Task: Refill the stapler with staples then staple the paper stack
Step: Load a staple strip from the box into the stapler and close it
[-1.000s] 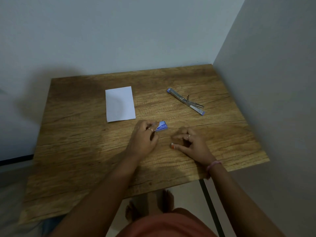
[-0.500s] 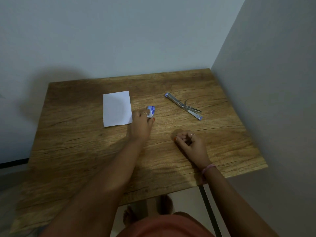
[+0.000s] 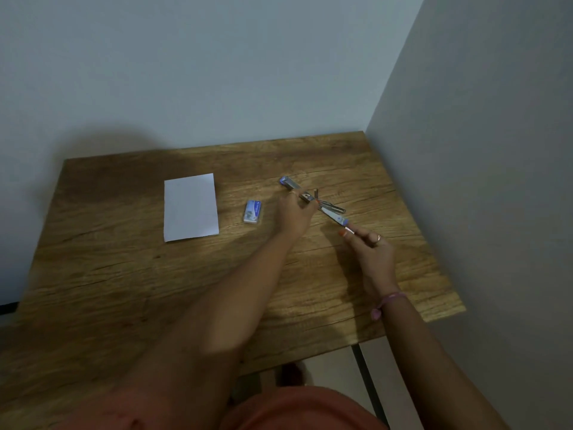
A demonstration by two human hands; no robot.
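I see the stapler (image 3: pixel 313 201) lying opened out flat on the far right part of the wooden table (image 3: pixel 124 290). My left hand (image 3: pixel 294 214) rests on its middle, fingers curled over the metal — whether they clamp it, I cannot tell. My right hand (image 3: pixel 369 243) pinches a thin strip of staples (image 3: pixel 349 231) just beside the stapler's near blue end. Staple box (image 3: pixel 253 211) lies left of the stapler; paper stack (image 3: pixel 190 207) further left, flat.
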